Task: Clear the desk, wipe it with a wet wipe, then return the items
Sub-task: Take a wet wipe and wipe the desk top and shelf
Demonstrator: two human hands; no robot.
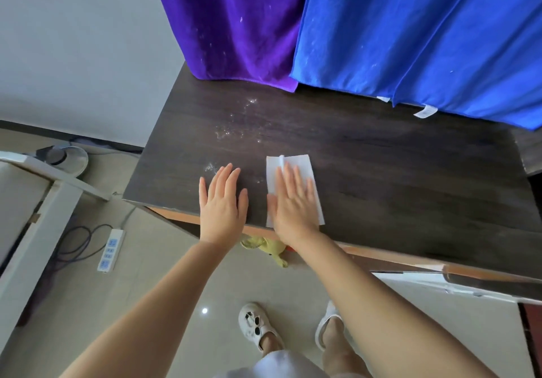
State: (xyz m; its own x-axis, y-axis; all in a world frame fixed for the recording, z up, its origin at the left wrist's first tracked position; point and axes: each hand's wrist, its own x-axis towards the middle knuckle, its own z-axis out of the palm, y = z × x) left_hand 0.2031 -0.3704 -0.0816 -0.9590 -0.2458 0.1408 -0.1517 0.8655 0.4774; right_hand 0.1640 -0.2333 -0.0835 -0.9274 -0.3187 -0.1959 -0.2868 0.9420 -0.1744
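Note:
A dark wood-grain desk point(381, 172) fills the middle of the view. A white wet wipe point(302, 166) lies flat near its front edge. My right hand point(293, 201) presses flat on the wipe with fingers stretched out. To the left of it, my left hand point(223, 201) rests palm down on the bare desk top, fingers apart, holding nothing. White specks and smears point(240, 125) mark the desk surface beyond my left hand.
A purple cloth point(234, 26) and a blue cloth point(425, 34) hang over the desk's back edge. A yellow soft toy point(269, 248) lies on the floor under the desk front. A white power strip point(111, 250) with cable lies at the left, beside a white frame point(44, 216).

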